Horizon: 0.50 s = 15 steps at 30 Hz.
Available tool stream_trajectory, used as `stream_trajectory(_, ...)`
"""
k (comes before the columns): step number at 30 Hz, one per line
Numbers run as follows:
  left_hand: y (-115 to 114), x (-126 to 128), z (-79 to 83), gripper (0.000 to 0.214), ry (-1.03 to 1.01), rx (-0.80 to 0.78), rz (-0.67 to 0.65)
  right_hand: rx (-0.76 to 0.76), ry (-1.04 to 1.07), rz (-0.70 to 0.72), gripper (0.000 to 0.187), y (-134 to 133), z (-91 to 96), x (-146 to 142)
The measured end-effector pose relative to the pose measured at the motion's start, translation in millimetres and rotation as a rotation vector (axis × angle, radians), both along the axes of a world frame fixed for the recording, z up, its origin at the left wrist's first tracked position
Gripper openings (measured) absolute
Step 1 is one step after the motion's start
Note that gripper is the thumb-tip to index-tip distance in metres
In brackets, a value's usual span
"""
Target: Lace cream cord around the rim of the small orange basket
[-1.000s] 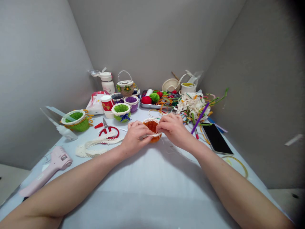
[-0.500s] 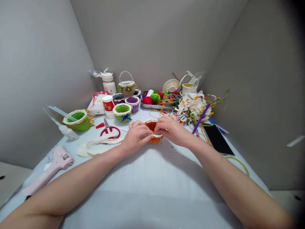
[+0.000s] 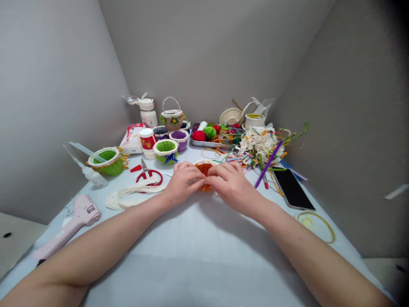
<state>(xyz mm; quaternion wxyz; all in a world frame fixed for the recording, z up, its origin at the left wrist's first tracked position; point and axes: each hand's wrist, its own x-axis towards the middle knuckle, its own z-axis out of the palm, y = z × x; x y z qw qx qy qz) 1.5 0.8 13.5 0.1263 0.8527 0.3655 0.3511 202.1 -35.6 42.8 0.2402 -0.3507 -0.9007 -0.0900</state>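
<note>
Between my two hands stands a small orange basket (image 3: 203,169) with a white lace rim, partly covered by my fingers. My left hand (image 3: 184,181) is closed on the basket's left and near rim, thumb and fingers pinching it. On the right side my right hand (image 3: 231,181) is closed too, its fingertips pressed to the near rim beside the left thumb. A thin loose strand shows under the fingertips. White lace trim (image 3: 134,196) lies in a loop left of my left hand, next to red-handled scissors (image 3: 149,177).
At left are a pink glue gun (image 3: 76,224), a white glue bottle (image 3: 94,175) and a green basket (image 3: 110,168). Farther back stand more small baskets (image 3: 166,151) and a yarn tray (image 3: 211,144). A tangled scrap pile (image 3: 257,145) and a phone (image 3: 294,189) lie at right.
My right hand has turned and drawn back from inside the basket to its near rim, fingertips now meeting my left thumb. My left hand stays on the basket.
</note>
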Motion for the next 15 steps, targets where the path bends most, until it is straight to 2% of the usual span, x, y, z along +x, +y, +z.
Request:
stream_trajectory(5,1,-1,-2.3,0.013,-0.004,0.007,-0.016,0.308,-0.099,0.055,0.024,7,-15.8,-2)
stream_trajectory(8,0,-2,-2.8,0.012,-0.008,0.012,-0.028,0.372,-0.044,0.076,0.024,14,-23.5,-1)
stream_trajectory(10,0,-1,-2.9,0.013,-0.004,0.014,-0.022,0.369,0.04,0.148,0.02,11,-27.5,-7)
stream_trajectory(12,0,1,-2.8,0.013,-0.014,0.02,0.012,0.274,0.138,0.305,0.017,-3,-30.3,-21)
stream_trajectory(13,0,1,-2.7,0.012,-0.021,0.02,0.027,0.157,0.186,0.404,0.016,-15,-30.9,-31)
stream_trajectory(14,1,2,-2.5,0.012,-0.027,0.018,0.038,-0.032,0.222,0.483,0.017,-31,-30.6,-43)
stream_trajectory(15,1,2,-2.3,0.011,-0.029,0.012,0.043,-0.297,0.246,0.542,0.018,-48,-29.2,-54)
